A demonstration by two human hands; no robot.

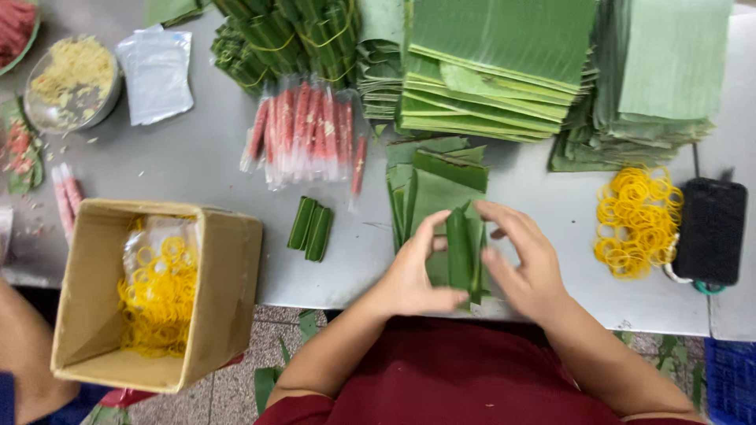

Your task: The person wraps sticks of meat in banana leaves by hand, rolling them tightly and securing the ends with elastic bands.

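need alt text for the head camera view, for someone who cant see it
Seen from above, a person's left hand and right hand fold a green leaf wrap over a grey table. Stacks of cut leaves and packed pink sausages lie beyond; loose yellow rubber bands sit to the right, and a cardboard box of more bands to the left.

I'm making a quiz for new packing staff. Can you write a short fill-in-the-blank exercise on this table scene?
1. Both hands, left hand and right hand, fold a ____ leaf strip.
2. The cardboard box holds rubber bands coloured ____.
3. The two finished leaf rolls lie between the hands and the ____.

Missing words: green; yellow; cardboard box
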